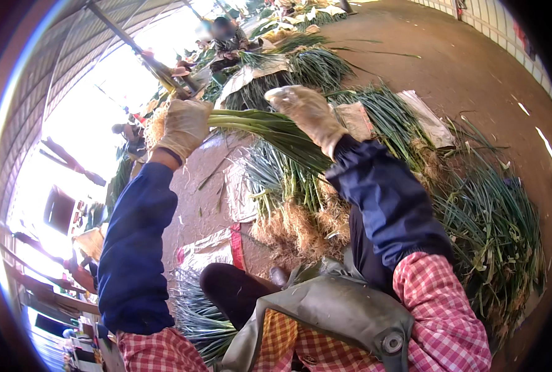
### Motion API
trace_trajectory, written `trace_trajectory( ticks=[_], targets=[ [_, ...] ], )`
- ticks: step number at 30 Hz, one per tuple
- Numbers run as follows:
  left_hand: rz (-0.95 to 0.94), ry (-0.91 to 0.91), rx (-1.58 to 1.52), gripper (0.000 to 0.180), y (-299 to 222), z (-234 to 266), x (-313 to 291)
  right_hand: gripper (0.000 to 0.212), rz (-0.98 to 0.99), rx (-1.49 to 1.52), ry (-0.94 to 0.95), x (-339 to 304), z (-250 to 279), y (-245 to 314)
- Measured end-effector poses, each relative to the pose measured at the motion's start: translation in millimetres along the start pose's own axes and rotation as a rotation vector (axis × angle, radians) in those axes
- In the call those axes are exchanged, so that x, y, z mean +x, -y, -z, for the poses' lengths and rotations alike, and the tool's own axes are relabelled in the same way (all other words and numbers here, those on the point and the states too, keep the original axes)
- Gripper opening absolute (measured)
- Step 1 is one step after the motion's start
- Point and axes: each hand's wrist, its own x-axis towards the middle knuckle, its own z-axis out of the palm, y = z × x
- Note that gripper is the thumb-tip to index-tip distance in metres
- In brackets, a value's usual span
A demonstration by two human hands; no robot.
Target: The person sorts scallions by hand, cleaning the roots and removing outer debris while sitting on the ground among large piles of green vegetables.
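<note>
My left hand, in a pale glove, is wrapped round a bunch of green onions close to its roots. White stalks lead out of the fist, and the green leaves stretch right and droop below my right wrist. Above those leaves is my right hand, also gloved, with its fingers curled together. What it holds, if anything, is hidden. Below both hands, a pile of rooted green onions lies on the ground before my knees.
More green onions are heaped at my right, and another pile sits by my left leg. A white sack with red edging lies on the brown floor. Farther off, a person sits among onion heaps. A grey-green apron covers my lap.
</note>
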Motion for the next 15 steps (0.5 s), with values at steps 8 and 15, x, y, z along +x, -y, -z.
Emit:
trace_trajectory(
  ticks=[8, 15],
  targets=[
    [-0.012, 0.052, 0.006, 0.011, 12.3, 40.0, 6.9, 0.018, 0.171, -0.488, 0.392, 38.8, -18.2, 39.1],
    [-0.044, 0.162, -0.035, 0.011, 15.0, 61.5, 8.6, 0.022, 0.232, -0.959, 0.487, 57.8, -31.3, 58.1]
  ],
)
